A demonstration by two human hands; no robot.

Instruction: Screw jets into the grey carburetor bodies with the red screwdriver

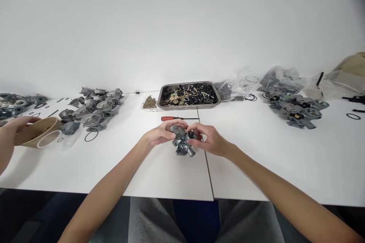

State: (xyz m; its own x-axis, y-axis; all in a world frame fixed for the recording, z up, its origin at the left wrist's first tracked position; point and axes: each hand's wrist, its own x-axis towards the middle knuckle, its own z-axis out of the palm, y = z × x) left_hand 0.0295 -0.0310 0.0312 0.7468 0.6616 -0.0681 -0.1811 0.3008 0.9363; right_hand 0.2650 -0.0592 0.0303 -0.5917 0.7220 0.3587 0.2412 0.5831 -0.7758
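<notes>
A grey metal carburetor [182, 142] is held just above or on the white table, in front of my body. My left hand [164, 132] grips its upper left side, fingers curled over the top. On the other side, my right hand [207, 138] has thumb and fingers closed around the round intake opening. Beyond my hands lies a screwdriver [168, 118] with a red handle, its shaft pointing right. Behind that stands a metal tray [189, 105] filled with black parts, screws and brass-coloured discs. Small brass pieces [149, 102] are heaped left of the tray.
At left, another person's hand [17, 127] touches a tan bowl [41, 133] of small parts. Several carburetors [94, 108] are grouped left, more carburetors [298, 110] right. Plastic bags [236, 85] sit along the wall. Black rings [91, 135] lie about. A seam [209, 174] splits the tabletop.
</notes>
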